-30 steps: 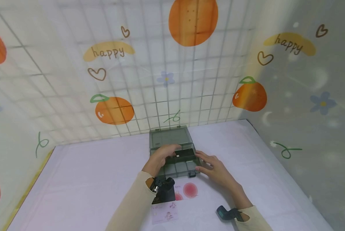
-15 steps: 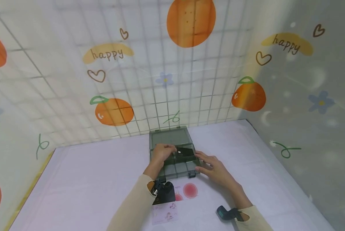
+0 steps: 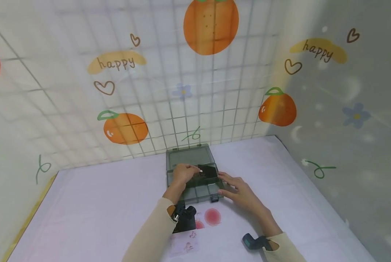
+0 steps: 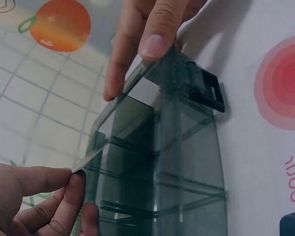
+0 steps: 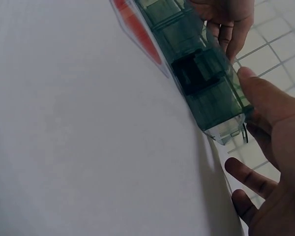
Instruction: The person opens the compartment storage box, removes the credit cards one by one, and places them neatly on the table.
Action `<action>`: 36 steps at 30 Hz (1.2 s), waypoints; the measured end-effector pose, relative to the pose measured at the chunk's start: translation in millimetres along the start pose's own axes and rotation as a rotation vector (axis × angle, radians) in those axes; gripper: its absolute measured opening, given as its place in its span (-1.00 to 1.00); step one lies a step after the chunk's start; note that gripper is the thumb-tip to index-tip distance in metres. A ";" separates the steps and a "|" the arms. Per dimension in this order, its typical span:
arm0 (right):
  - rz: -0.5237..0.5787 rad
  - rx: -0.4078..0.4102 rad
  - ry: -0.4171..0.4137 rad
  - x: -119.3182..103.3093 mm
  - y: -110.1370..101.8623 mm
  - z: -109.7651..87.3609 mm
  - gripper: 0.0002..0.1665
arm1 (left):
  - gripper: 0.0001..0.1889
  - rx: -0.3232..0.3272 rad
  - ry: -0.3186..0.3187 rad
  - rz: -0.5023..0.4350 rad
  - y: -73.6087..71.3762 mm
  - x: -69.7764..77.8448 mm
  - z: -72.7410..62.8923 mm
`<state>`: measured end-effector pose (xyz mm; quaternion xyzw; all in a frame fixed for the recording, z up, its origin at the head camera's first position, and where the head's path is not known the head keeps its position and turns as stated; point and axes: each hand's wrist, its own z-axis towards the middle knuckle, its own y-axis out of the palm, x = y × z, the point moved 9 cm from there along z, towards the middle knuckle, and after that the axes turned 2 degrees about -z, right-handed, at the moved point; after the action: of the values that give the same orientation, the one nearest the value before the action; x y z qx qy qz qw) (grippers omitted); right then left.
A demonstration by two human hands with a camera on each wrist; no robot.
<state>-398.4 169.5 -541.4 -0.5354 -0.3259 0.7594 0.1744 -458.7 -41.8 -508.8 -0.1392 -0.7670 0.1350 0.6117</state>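
A dark green, see-through compartment box [image 3: 190, 156] lies with its lid raised toward the back wall. Over its rear compartment my left hand [image 3: 183, 175] pinches a black card [image 3: 210, 171] by its left end, between thumb and forefinger. In the left wrist view only the card's thin edge [image 4: 91, 156] shows, slanting over the rim. My right hand [image 3: 243, 192] rests its thumb and a fingertip against the box's right side. The right wrist view shows that thumb [image 5: 258, 91] on the rim near the latch [image 5: 195, 71], with the other fingers spread loosely.
In front of the box lie a black card [image 3: 185, 223], a white card with pink-red circles [image 3: 212, 217] and a pale pink card [image 3: 184, 243]. A printed curtain [image 3: 162, 91] stands close behind the box, above the white tabletop [image 3: 110, 203].
My left hand has drawn back a little from over the compartment and now pinches the black card, whose near end is tilted up. My right hand stays at the box's side.
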 end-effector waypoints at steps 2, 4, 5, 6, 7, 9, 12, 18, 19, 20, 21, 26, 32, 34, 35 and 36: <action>0.003 0.000 0.007 -0.1 -0.3 0.1 -0.22 | -0.85 -0.001 -0.002 -0.008 -2.4 1.7 -0.8; 0.000 -0.003 0.014 -0.1 -0.3 -0.2 -0.21 | -0.83 -0.008 -0.001 -0.028 -5.6 4.2 -2.9; 0.001 -0.004 0.018 -0.1 -0.5 -0.5 -0.21 | -0.82 -0.006 0.002 -0.027 -7.6 5.2 -3.8; 0.002 -0.003 0.024 0.0 -0.6 -0.7 -0.20 | -0.81 -0.009 0.008 -0.027 -9.2 6.1 -4.5; 0.001 -0.004 0.032 0.0 0.1 -0.9 -0.20 | -0.81 -0.008 0.013 -0.032 -11.9 6.3 -5.7; 0.001 -0.012 0.048 1.0 2.0 -1.4 -0.20 | -0.80 -0.007 0.026 -0.037 -16.8 6.4 -7.7; 0.000 -0.020 0.056 1.7 3.7 -1.7 -0.21 | -0.81 -0.003 0.033 -0.047 -23.1 4.2 -9.6; -0.012 -0.018 0.024 0.9 2.3 -0.8 -0.21 | -0.84 -0.009 0.036 -0.121 -33.3 2.3 -17.6; -0.014 -0.018 0.022 1.0 1.8 -0.5 -0.21 | -0.83 -0.014 0.043 -0.134 -34.6 3.3 -19.8; -0.017 -0.017 0.020 1.0 1.3 -0.2 -0.21 | -0.83 -0.020 0.050 -0.147 -36.1 4.6 -22.7; -0.017 -0.019 0.025 1.1 1.0 -0.2 -0.21 | -0.83 -0.025 0.057 -0.162 -37.4 5.9 -25.7; -0.029 -0.016 0.019 1.1 -1.1 -1.0 -0.20 | -0.83 -0.049 0.086 -0.204 -42.2 12.6 -41.5; -0.019 -0.003 -0.006 -1.0 -1.5 -2.7 -0.22 | -0.79 -0.076 0.121 -0.221 -44.9 13.4 -55.0; -0.015 -0.005 -0.016 -2.0 -1.0 -2.2 -0.22 | -0.78 -0.074 0.131 -0.224 -46.8 13.3 -59.6; -0.014 -0.005 -0.022 -2.9 -1.1 -1.9 -0.22 | -0.78 -0.074 0.134 -0.226 -47.6 13.5 -62.1; -0.015 -0.004 -0.028 -3.8 -1.3 -1.4 -0.22 | -0.79 -0.075 0.134 -0.227 -48.2 13.6 -64.7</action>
<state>-395.8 168.6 -538.2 -0.5225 -0.3340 0.7649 0.1745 -400.7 -78.9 -464.5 -0.0831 -0.7396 0.0267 0.6674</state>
